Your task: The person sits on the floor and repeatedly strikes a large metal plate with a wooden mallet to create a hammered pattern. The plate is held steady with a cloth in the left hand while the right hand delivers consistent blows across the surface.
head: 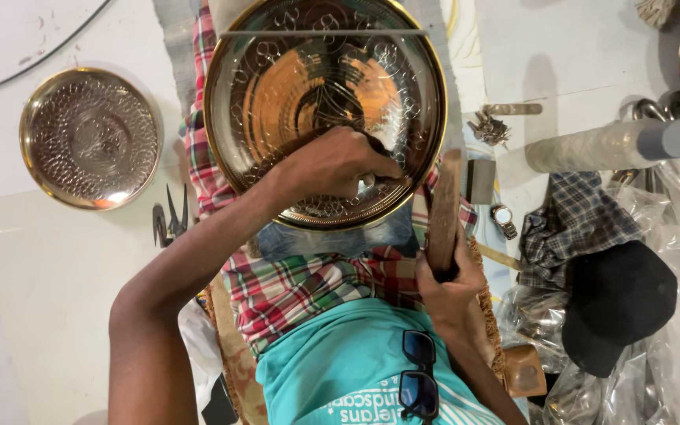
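A large round brass plate [277,71] with engraved patterns rests tilted on my lap over a checked cloth [301,287]. My left hand [340,165] lies on the plate's lower part, fingers closed on a small metal chisel whose tip touches the engraved surface. My right hand [446,287] grips the handle of a wooden mallet [444,208], its head raised upright just right of the plate's rim. Dark sunglasses [419,374] hang from my teal shirt.
A smaller hammered metal plate [90,138] lies on the white floor at left, with dark metal shears [168,220] beside it. At right are a grey cylinder [611,145], a wristwatch [504,220], small metal tools [489,127], a black cap [619,303], checked fabric and plastic bags.
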